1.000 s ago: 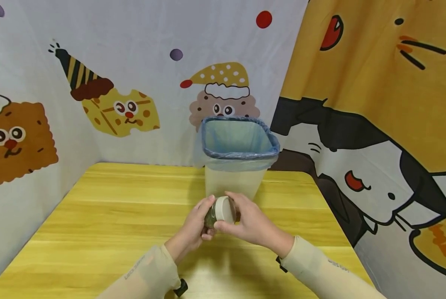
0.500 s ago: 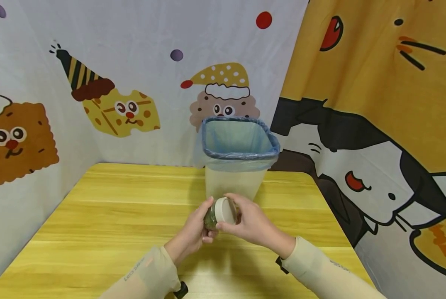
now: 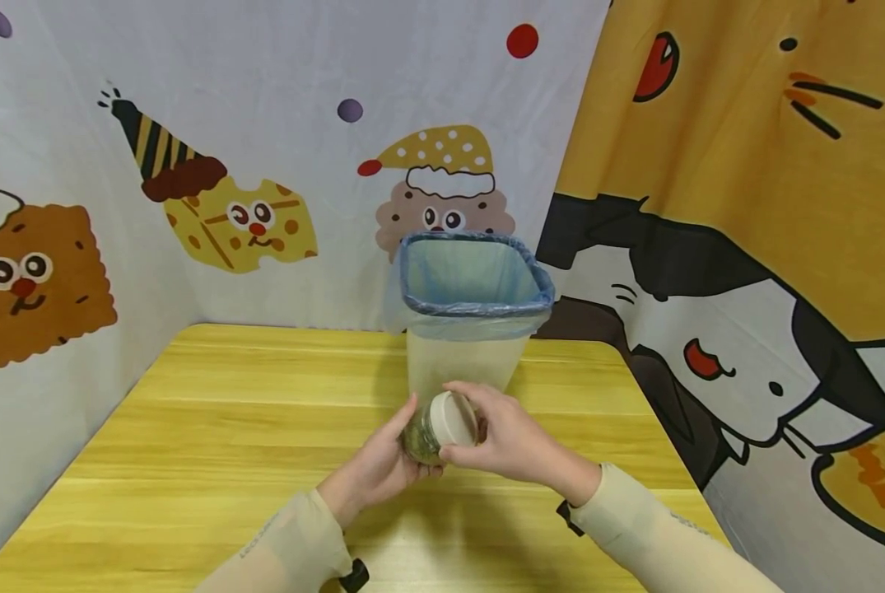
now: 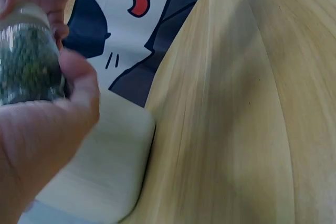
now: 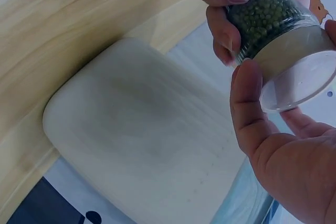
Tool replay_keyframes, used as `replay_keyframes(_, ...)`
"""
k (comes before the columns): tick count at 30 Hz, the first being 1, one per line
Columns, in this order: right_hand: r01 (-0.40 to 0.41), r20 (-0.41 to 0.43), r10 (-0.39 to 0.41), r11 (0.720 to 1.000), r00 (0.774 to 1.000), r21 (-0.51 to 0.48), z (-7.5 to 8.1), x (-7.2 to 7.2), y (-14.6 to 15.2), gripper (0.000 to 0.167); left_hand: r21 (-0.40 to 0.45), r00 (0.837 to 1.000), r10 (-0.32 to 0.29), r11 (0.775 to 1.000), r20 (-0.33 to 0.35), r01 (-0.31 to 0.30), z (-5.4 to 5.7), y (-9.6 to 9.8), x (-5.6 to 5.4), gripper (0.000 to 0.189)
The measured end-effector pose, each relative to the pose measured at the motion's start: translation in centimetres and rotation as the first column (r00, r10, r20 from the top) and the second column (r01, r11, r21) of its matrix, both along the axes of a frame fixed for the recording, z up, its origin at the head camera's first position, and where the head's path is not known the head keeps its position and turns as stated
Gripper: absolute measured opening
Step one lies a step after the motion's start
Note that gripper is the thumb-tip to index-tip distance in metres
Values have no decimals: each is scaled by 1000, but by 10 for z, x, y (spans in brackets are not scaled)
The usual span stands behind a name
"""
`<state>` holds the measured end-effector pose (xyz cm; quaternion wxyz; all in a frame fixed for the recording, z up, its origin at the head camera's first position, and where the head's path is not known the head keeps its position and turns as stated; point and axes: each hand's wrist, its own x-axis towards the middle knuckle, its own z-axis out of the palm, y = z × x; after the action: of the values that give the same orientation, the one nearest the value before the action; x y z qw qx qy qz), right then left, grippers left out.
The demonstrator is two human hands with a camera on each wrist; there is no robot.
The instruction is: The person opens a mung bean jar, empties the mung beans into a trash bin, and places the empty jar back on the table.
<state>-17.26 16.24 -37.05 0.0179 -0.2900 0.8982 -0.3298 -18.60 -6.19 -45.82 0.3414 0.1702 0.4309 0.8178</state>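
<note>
A clear jar point(image 3: 421, 438) of small green beans is held on its side in the air, its pale lid point(image 3: 454, 419) facing right. My left hand point(image 3: 379, 469) grips the jar's body, the thumb along the near side in the left wrist view and fingers wrapped around it in the right wrist view. The right hand point(image 3: 512, 436) grips the lid's rim between thumb and fingers. The lid sits on the jar's mouth in the right wrist view; whether it is loose, I cannot tell. Green beans point(image 5: 265, 17) show through the clear wall.
Just beyond the hands, a pale bin point(image 3: 464, 362) lined with a blue bag point(image 3: 479, 310) stands on the wooden table point(image 3: 264, 412). Cartoon-printed cloth point(image 3: 279, 74) hangs behind the table and along its right side.
The jar and both hands have moved slightly to the right. More of the jar's body shows beside the left thumb, and the lid is turned a little more towards the head camera.
</note>
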Motion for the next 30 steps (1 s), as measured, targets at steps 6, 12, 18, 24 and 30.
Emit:
replay_keyframes(6, -19, 60, 20, 999, 998, -30, 8, 0, 4, 84, 91, 993, -95, 991, -65, 101, -3, -8, -1, 53)
replay_keyframes(12, -2, 63, 4, 999, 998, -44, 15, -1, 8, 82, 179, 991, -90, 978, -98, 107, -9, -12, -3, 44)
replay_keyframes(18, 17, 50, -14, 998, 999, -66, 21, 0, 10, 82, 214, 987, -109, 968, -116, 132, -11, -13, -4, 54)
replay_keyframes(24, 32, 42, -28, 993, 999, -112, 31, 1, 17, 79, 234, 992, -63, 968, -110, 88, -6, -14, -2, 68)
replay_keyframes(30, 103, 46, -99, 989, 994, -103, 43, -3, 38, 80, 215, 987, -2, 976, -162, 38, -5, -21, -2, 67)
